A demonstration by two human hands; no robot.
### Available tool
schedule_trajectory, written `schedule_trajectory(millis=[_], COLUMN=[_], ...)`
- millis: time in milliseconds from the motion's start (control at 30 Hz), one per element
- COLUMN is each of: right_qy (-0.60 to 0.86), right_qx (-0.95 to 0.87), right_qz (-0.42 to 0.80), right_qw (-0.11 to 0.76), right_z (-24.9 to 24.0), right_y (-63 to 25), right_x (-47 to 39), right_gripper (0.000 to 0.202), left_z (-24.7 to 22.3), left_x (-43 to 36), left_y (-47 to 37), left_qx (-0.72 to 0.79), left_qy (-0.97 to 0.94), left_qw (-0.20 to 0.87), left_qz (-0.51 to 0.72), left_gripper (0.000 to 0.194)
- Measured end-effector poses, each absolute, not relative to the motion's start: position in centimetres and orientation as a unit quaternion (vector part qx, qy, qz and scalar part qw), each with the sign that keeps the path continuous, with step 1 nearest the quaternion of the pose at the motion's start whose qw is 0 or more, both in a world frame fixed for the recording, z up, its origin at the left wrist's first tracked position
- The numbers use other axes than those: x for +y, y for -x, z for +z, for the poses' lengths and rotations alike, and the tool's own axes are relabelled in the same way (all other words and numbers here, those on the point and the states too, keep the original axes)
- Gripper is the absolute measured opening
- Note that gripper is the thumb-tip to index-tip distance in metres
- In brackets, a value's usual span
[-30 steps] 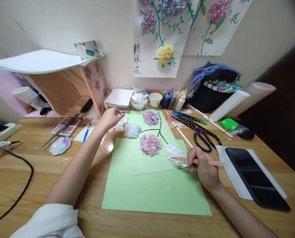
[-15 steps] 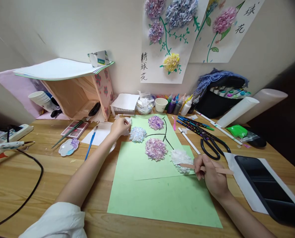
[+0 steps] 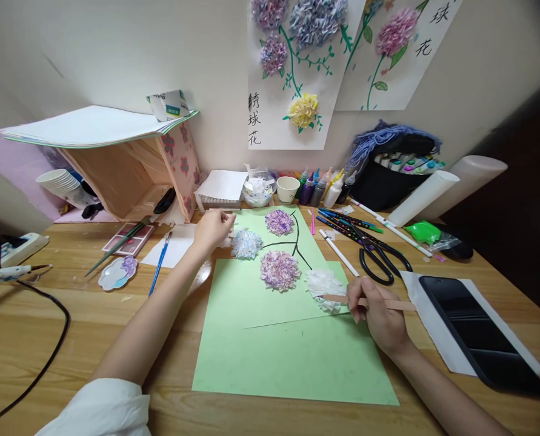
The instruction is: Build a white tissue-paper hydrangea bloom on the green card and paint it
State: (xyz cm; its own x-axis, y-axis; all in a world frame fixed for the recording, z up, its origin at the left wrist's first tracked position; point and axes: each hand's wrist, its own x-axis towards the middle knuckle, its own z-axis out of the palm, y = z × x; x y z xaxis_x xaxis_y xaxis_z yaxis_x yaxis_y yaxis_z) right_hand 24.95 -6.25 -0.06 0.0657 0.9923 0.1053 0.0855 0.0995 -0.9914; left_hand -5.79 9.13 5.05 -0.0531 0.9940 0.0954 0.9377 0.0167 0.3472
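Observation:
My right hand (image 3: 379, 315) is closed around a flat wooden stick (image 3: 397, 304), whose left tip touches a white paper flower (image 3: 324, 289) on the green paper (image 3: 292, 357). My left hand (image 3: 214, 231) has its fingers pinched together left of the blue-white flower (image 3: 246, 244); what they hold, if anything, is too small to make out. Two purple-pink flowers, an upper one (image 3: 279, 222) and a lower one (image 3: 279, 270), sit beside black drawn stems (image 3: 297, 242).
Black scissors (image 3: 376, 266) and pens lie right of the green paper, with a phone (image 3: 479, 333) nearer the right edge. A blue brush (image 3: 161, 261), a palette (image 3: 118, 273) and a glue gun (image 3: 6, 275) are at the left.
The whole view has shifted slightly, moving most things a little to the left. My left hand has drawn slightly up from the white scraps near the blue-white flower. My right hand still holds the stick.

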Motion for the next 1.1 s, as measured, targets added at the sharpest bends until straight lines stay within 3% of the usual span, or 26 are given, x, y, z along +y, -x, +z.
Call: schedule_trajectory(millis=[167, 400, 800, 933, 1000, 1100], right_qy=[0.509, 0.508, 0.507, 0.511, 0.515, 0.519], right_qx=[-0.532, -0.536, -0.545, -0.543, -0.543, -0.546], right_qz=[0.430, 0.422, 0.414, 0.409, 0.407, 0.402], right_qw=[0.522, 0.526, 0.524, 0.526, 0.524, 0.520], right_z=[0.0, 0.3, 0.1, 0.4, 0.6, 0.7], right_y=[-25.0, -24.8, -24.9, -24.8, -24.7, -24.6], right_x=[-6.3, -6.2, -6.2, -6.2, -6.2, -6.2], right_gripper=[0.051, 0.051, 0.050, 0.051, 0.052, 0.051], left_z=[3.9, 3.2, 6.4, 6.9, 7.5, 8.7], left_x=[8.9, 9.2, 9.0, 8.8, 8.7, 8.0], left_y=[5.5, 5.8, 6.4, 6.7, 6.7, 6.1], left_qx=[0.716, 0.706, 0.691, 0.674, 0.661, 0.617], left_qy=[-0.683, -0.694, -0.683, -0.683, -0.677, -0.658], left_qw=[0.112, 0.111, 0.077, 0.089, 0.127, 0.302], left_qz=[0.091, 0.086, 0.223, 0.268, 0.297, 0.308], left_gripper=[0.027, 0.014, 0.005, 0.011, 0.017, 0.025])
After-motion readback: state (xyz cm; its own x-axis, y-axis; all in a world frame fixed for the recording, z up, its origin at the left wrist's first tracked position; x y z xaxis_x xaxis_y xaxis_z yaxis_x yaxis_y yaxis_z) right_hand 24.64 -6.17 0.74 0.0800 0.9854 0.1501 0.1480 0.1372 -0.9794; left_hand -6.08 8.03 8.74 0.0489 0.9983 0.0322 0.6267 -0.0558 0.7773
